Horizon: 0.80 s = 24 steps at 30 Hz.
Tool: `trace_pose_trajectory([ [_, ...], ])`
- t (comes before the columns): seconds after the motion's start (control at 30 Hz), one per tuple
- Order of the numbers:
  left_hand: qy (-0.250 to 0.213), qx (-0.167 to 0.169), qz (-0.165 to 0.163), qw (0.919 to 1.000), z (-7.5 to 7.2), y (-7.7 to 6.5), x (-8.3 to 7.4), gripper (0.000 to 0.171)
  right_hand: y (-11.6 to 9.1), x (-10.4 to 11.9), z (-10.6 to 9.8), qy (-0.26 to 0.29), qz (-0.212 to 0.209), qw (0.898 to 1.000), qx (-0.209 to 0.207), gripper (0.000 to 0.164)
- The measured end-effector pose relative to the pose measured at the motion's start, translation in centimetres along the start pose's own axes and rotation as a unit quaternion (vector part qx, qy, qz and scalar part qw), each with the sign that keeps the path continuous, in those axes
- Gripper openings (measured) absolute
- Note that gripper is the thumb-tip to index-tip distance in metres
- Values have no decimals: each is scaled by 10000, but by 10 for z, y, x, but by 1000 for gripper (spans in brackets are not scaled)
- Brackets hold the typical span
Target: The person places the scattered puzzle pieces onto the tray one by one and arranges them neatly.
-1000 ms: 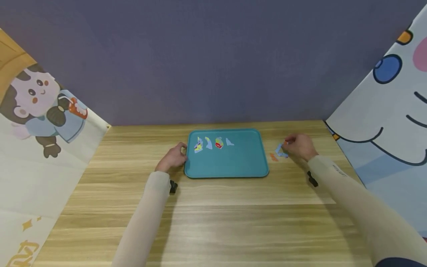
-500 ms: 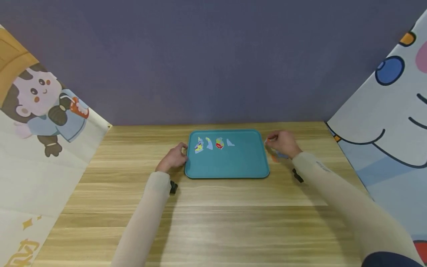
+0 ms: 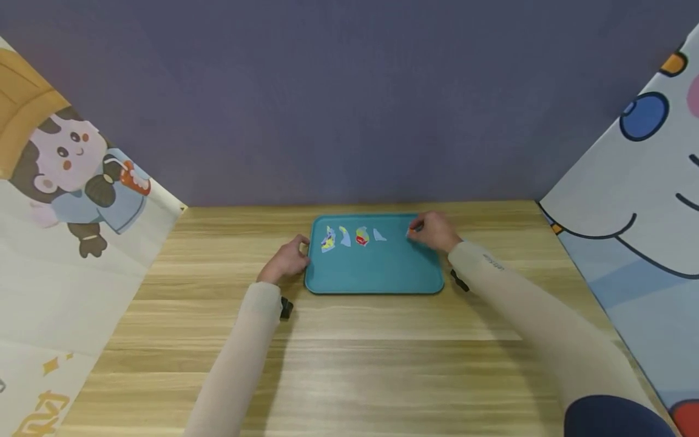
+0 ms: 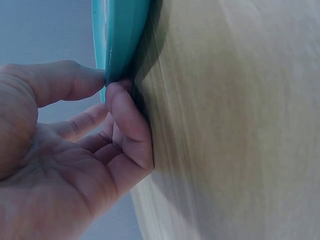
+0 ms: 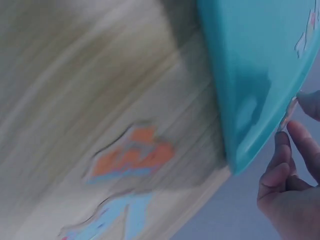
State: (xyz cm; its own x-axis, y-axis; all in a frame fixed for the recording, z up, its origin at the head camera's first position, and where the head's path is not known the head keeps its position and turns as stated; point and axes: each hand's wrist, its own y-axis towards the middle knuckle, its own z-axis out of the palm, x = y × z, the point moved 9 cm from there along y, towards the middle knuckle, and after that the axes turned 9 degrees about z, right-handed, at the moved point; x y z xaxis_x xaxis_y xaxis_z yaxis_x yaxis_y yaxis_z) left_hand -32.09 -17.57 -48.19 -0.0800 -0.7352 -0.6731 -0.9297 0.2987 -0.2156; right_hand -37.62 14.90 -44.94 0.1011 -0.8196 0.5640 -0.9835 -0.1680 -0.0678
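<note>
A teal tray [image 3: 377,273] lies on the wooden table. My left hand [image 3: 286,258] grips its left rim; in the left wrist view the thumb lies against the rim and a curled finger [image 4: 127,117] is tucked beneath. Above the tray's right part, my right hand [image 3: 437,232] pinches a small flat printed piece [image 5: 289,112] with some orange on it, partly covered by the fingertips. Across the tray's upper left run several irregular flat pieces: yellow and purple [image 3: 328,241], curved pale blue [image 3: 345,236], red and yellow [image 3: 362,237], and a pale blue pointed one [image 3: 379,235].
An orange flat piece [image 5: 132,157] and a light blue one [image 5: 135,215] lie on the table beside the tray, in the right wrist view. A dark wall [image 3: 349,109] stands behind the table, with cartoon-printed panels at left and right.
My right hand has moved left from the loose pieces on the table to above the tray's right part, carrying the small piece. The left hand stays on the rim.
</note>
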Motion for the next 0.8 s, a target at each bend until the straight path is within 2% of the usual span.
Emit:
trace_pose_trajectory([
  [0.17,-15,20,-47,10000,2,-1,0,49,6,12,12,-41,5,9998,193,25],
  [0.37,17,-22,-20,10000,0,-1,-1,50,10,26,17,-225,-207,9993,197,23],
  [0.8,-27,-55,64,10000,0,0,0,48,14,29,26,-365,-233,9988,227,26],
])
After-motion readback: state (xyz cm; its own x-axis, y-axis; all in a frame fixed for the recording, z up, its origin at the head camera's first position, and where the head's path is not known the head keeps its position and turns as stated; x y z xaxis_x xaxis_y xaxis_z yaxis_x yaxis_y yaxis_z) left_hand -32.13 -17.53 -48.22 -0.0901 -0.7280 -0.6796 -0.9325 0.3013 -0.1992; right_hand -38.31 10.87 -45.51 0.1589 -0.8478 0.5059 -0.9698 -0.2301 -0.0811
